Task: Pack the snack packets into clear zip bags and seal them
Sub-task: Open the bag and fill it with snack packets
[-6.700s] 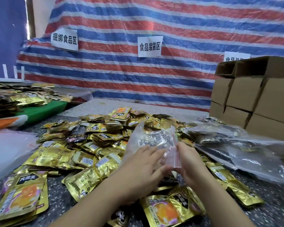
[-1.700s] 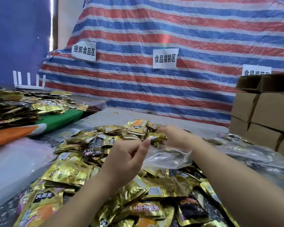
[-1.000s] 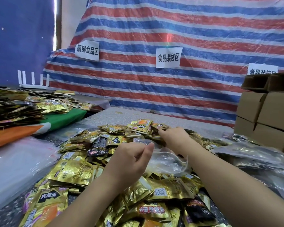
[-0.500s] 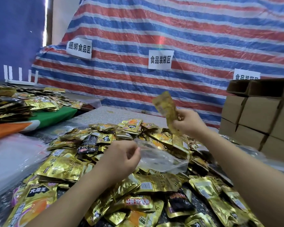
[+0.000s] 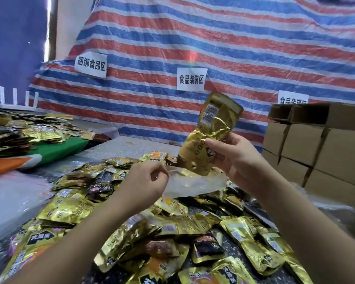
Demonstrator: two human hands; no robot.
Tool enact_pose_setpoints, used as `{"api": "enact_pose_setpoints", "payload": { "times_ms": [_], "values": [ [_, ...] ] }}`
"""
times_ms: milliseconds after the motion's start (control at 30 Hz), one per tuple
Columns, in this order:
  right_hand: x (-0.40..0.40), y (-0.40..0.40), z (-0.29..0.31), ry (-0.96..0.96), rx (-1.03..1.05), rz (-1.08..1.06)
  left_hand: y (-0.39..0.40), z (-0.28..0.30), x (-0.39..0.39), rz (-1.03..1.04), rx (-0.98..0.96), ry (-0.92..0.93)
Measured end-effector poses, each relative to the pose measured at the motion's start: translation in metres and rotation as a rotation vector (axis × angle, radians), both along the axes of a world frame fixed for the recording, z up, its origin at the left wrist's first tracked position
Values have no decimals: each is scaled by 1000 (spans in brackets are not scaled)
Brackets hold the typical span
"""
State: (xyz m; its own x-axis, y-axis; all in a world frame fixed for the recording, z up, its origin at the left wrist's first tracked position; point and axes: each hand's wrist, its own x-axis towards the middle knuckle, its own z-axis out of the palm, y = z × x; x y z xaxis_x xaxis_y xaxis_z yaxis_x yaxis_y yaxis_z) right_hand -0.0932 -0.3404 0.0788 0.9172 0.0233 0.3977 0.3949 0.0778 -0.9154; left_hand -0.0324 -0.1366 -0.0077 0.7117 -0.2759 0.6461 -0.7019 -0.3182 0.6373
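My right hand (image 5: 236, 158) grips a gold snack packet (image 5: 209, 132) and holds it upright, its lower end just over the mouth of a clear zip bag (image 5: 195, 184). My left hand (image 5: 146, 186) pinches the left edge of that bag's opening. The bag hangs slack between my hands, above a heap of gold and black snack packets (image 5: 172, 228) that spreads over the speckled table (image 5: 127, 145).
Stacked cardboard boxes (image 5: 324, 148) stand at the right. Clear plastic sheets (image 5: 10, 201) lie at the left, beside a green and orange cloth (image 5: 55, 149) with another pile of packets (image 5: 19, 132). A striped tarp (image 5: 213, 48) with paper labels hangs behind.
My right hand picked a gold packet from the far pile, lifted it and brought it down to the bag's mouth. My left hand kept hold of the bag.
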Motion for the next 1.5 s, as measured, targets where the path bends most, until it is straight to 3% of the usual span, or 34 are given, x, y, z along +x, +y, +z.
{"api": "enact_pose_setpoints", "payload": {
  "times_ms": [333,800,1133,1333,1500],
  "values": [
    [-29,4,19,-91,-258,-102,7,37,-34,-10,23,15],
    [-68,7,20,-92,-84,-16,13,55,-75,-56,87,81],
    [-78,4,17,-284,-626,-138,18,59,-71,-108,40,186],
    [-82,4,20,-148,-989,-113,19,65,-72,-98,100,155],
    [-80,3,22,-21,-1147,-86,17,60,-75,-170,143,176]
  ]
}}
